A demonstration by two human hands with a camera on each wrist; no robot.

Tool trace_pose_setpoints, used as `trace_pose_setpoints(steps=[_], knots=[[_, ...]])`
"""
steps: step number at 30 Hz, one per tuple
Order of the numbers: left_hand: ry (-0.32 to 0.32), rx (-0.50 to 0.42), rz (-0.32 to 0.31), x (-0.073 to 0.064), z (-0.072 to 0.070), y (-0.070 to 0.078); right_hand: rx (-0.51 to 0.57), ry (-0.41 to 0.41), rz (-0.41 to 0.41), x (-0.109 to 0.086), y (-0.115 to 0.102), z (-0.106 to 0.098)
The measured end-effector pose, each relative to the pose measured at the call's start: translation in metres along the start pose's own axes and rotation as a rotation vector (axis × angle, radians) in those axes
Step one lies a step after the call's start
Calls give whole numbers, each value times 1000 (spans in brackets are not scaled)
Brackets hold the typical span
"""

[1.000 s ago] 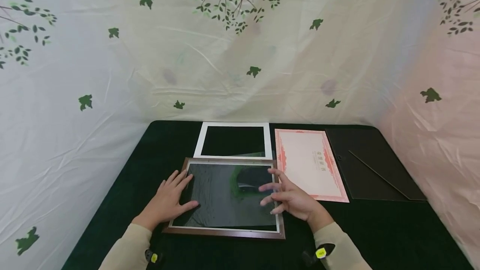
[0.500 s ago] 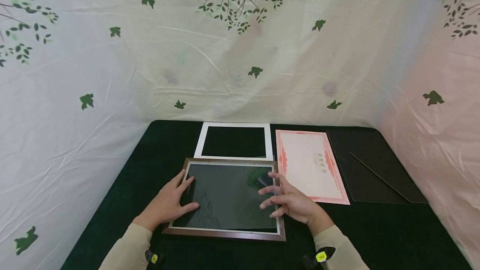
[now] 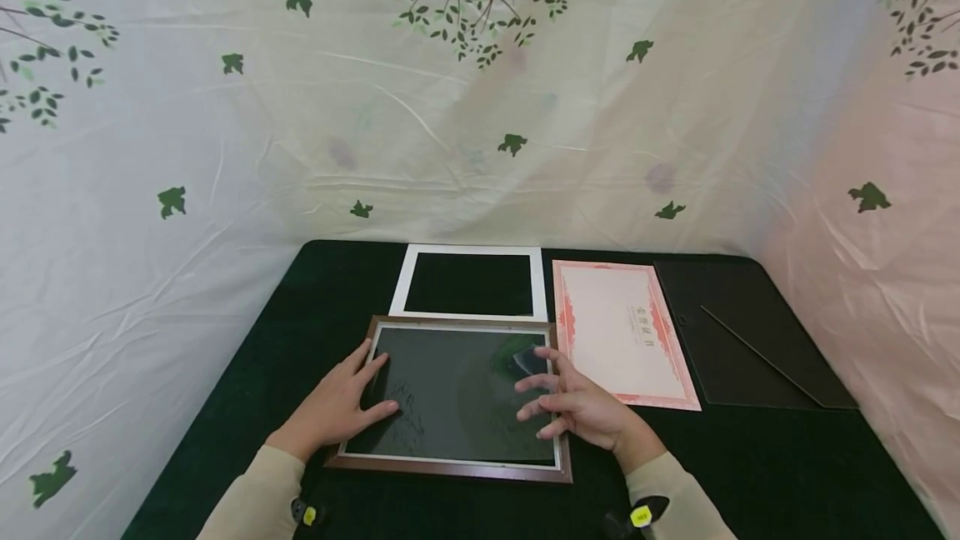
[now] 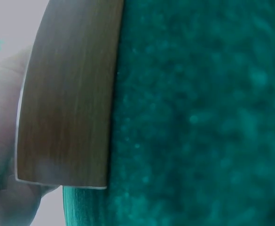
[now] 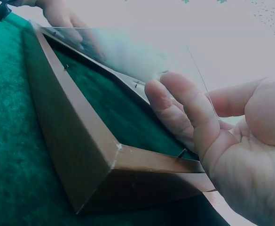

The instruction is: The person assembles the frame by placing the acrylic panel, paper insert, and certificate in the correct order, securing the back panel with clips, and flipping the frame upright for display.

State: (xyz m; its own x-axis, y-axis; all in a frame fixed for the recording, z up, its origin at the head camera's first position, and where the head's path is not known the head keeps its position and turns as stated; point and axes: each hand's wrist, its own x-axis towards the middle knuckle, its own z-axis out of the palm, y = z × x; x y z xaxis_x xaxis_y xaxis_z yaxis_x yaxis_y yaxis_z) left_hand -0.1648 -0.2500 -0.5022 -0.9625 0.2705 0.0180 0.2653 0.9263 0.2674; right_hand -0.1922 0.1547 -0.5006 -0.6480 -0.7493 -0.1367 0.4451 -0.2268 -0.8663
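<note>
The clear pane (image 5: 142,52) tilts over the wooden frame (image 3: 450,467), its right edge raised. I have the right hand (image 3: 588,407) pinching that edge, thumb against fingers, and the left hand (image 3: 337,407) spread wide on the frame's left side. I'd brace the frame there, touch only the pane's edges against smudges, and move it slowly, clear of the metal tabs (image 5: 181,154). On the counter (image 3: 255,390) beyond lies a white mat (image 3: 468,250).
</note>
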Motion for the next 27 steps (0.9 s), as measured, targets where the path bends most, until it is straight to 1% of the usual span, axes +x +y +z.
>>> trace_pose_setpoints(steps=[4, 7, 14, 19, 23, 27], knots=[[1, 9, 2, -1, -1, 0, -1, 14, 16, 0, 1, 0], [-5, 26, 0, -1, -1, 1, -30, 28, 27, 0, 1, 0], [-3, 31, 7, 0, -4, 3, -163, 80, 65, -3, -4, -1], [-19, 42, -3, 0, -4, 3, -250, 122, 83, -7, -6, -6], [-26, 37, -10, 0, -5, 3, -309, 151, 76, -7, -7, -10], [-23, 40, -5, 0, -5, 2, -382, 179, 68, -9, -9, -11]])
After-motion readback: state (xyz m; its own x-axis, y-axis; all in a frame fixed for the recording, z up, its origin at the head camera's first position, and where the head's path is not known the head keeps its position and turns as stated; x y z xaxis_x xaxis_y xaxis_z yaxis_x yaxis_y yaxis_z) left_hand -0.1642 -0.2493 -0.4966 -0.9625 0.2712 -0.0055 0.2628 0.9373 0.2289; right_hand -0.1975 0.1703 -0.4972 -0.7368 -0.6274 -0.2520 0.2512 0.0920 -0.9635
